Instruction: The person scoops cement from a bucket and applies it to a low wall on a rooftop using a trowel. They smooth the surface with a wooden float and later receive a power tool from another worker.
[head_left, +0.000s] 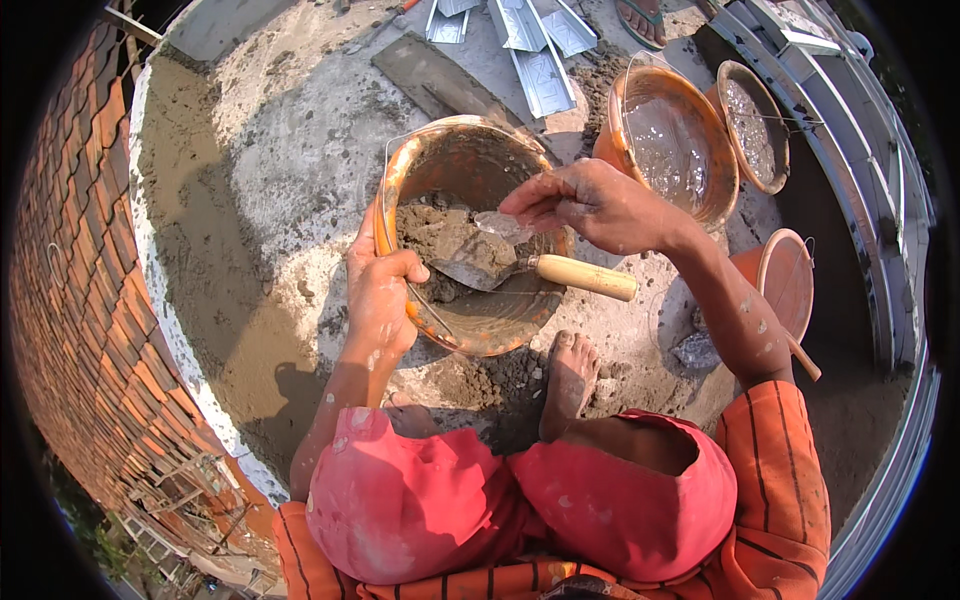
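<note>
An orange bucket stands tilted in front of me, with wet grey mortar inside. My left hand is closed on its left rim, thumb on the inside. Across the bucket lies a trowel, its pale wooden handle resting over the right rim and its blade loaded with mortar. Above the blade, the bent fingers of my right hand pinch a small translucent piece, which looks like clear plastic. My right hand does not touch the trowel handle.
Two more orange buckets, one with murky water and one behind it, stand at the upper right. A reddish bucket sits right. Metal channels and a board lie ahead. Another person's sandalled foot shows beyond. Roof tiles slope left.
</note>
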